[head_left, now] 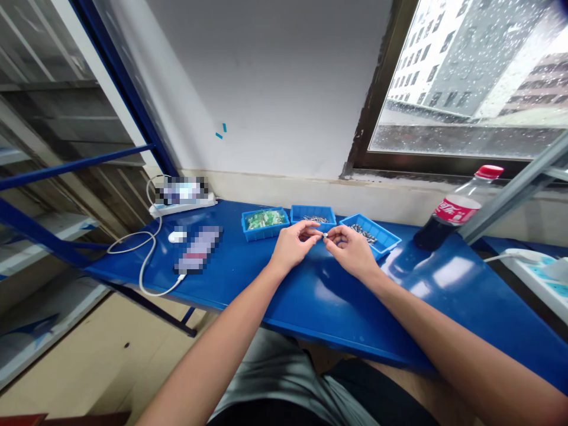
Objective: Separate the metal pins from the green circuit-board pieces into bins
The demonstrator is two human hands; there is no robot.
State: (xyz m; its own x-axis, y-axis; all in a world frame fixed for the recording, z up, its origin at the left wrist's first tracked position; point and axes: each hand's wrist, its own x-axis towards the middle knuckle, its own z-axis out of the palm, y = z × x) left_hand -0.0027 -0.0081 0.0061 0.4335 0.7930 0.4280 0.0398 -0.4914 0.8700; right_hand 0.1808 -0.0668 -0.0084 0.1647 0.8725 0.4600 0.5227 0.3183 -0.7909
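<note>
In the head view, the left hand (293,245) and right hand (354,251), thumbs and forefingers nearly closed, pinch a small pale piece (325,235) between them above the blue bench (297,302), near the middle bin (313,211).

One desk (248,269) carries three blue bins (313,212) and one bottle (455,210); above it: two hands (291,244), two teal strips (224,127), one window (465,115).
</note>
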